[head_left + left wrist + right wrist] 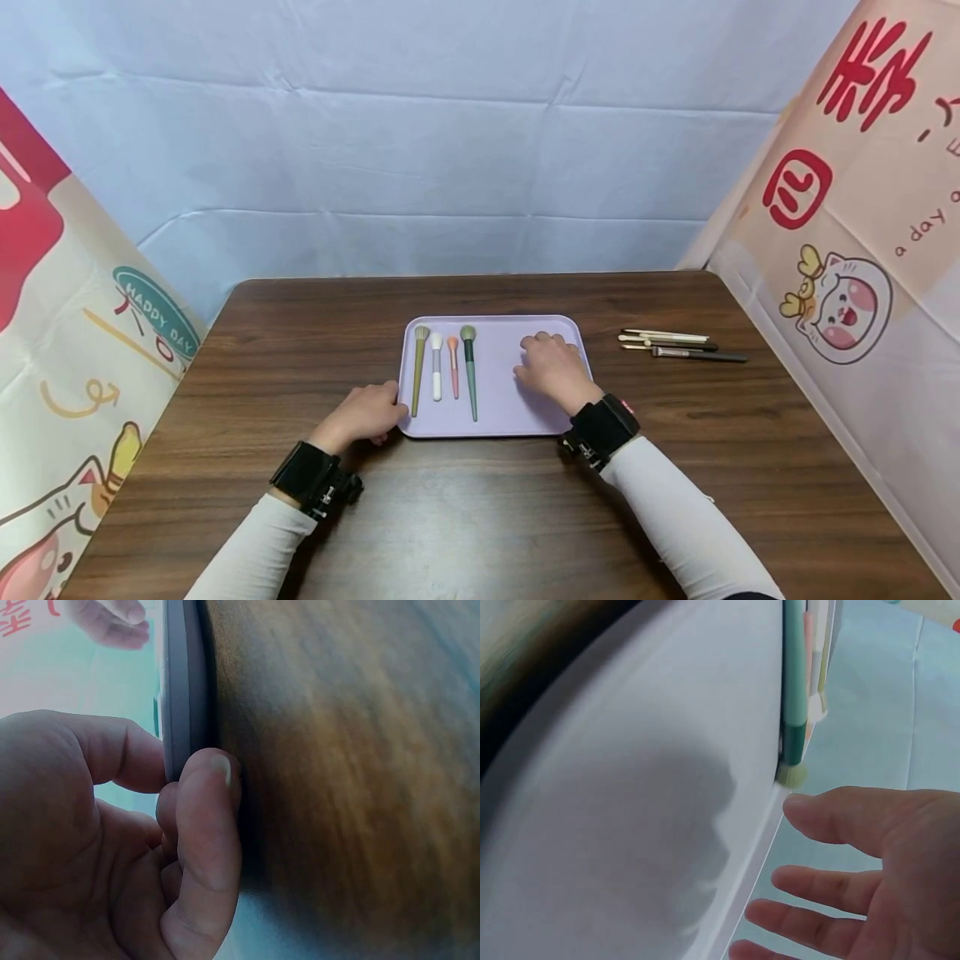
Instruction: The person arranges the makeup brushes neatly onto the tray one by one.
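A lilac tray point(498, 408) lies on the table, bearing several makeup brushes side by side in its left half. From the left come an olive brush point(417, 375), a white brush point(437, 371), a short pink brush point(454, 371) and a green brush point(471, 379), heads toward the far side. My left hand point(367, 411) pinches the tray's near-left rim point(178, 697), thumb against one side and curled fingers against the other. Over the tray's right half hovers my right hand point(557, 367), its fingers point(821, 889) apart and holding nothing; its shadow falls on the tray.
To the tray's right, a loose group of brushes lies sideways on the wooden table point(480, 517), among them a dark-handled brush point(708, 356) and a pale-handled brush point(671, 336). A pale cloth point(450, 158) hangs behind the table; printed cloths stand at both sides.
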The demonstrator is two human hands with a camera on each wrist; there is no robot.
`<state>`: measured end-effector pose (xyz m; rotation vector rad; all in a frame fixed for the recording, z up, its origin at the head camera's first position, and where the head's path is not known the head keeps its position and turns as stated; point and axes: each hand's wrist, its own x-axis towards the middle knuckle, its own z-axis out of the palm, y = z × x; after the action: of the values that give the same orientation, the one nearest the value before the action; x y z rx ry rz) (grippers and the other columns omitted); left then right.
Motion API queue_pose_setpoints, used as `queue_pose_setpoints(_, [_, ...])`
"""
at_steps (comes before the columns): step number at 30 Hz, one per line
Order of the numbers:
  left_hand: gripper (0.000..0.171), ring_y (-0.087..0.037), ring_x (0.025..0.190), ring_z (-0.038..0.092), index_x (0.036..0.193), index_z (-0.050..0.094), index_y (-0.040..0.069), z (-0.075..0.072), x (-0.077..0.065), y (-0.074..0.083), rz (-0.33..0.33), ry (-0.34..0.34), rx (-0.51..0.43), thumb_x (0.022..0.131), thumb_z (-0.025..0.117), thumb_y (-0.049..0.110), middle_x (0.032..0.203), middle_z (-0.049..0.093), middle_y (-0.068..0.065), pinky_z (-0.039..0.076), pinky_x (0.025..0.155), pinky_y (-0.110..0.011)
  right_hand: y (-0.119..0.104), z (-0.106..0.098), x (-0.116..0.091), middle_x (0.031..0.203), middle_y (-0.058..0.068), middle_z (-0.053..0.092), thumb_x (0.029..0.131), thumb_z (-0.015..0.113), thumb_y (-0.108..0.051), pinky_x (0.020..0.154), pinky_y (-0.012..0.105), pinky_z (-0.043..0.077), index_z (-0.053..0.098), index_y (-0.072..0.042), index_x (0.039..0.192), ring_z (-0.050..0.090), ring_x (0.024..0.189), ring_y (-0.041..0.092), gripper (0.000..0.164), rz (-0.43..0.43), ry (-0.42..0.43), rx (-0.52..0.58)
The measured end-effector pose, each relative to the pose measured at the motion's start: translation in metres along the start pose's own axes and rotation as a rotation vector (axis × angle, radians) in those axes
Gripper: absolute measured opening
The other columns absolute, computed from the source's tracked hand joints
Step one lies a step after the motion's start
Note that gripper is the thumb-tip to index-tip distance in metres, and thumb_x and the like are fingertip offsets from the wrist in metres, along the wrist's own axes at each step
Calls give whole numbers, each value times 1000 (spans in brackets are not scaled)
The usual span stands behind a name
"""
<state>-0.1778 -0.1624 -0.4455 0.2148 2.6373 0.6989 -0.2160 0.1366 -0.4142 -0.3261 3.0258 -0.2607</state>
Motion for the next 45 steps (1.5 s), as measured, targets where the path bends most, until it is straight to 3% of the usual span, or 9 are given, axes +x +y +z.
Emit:
queue_pose_setpoints(11, [19,-17,53,62,105,59,4,-1,-1,2,6,0,4,98,54,21,68,61,-6,51,53,-30,28,-3,-10,136,23,59,96,67,-29,101,63,42,57,0,137,54,126,44,52,9,6,30])
queue_pose_setpoints(22, [19,-18,53,62,105,60,4,-1,-2,2,-3,-3,2,98,54,20,68,62,-6,49,53,-31,58,-7,-19,141,28,53,97,64,-28,106,64,36,52,2,142,48,131,48,55,71,9,71])
queue_pose_setpoints(36, [20,-18,53,62,108,60,3,-2,-2,2,2,-3,2,98,54,20,68,61,-7,50,52,-31,84,-10,-34,136,32,54,97,66,-24,102,65,39,54,6,138,51,126,48,52,104,36,80])
queue_pose_setpoints(45, [24,-18,53,62,111,60,2,1,0,0,-6,-2,-2,98,54,21,69,62,-6,50,52,-31,100,-10,-37,142,35,49,98,63,-24,103,71,34,53,5,139,46,131,53,51,128,40,76])
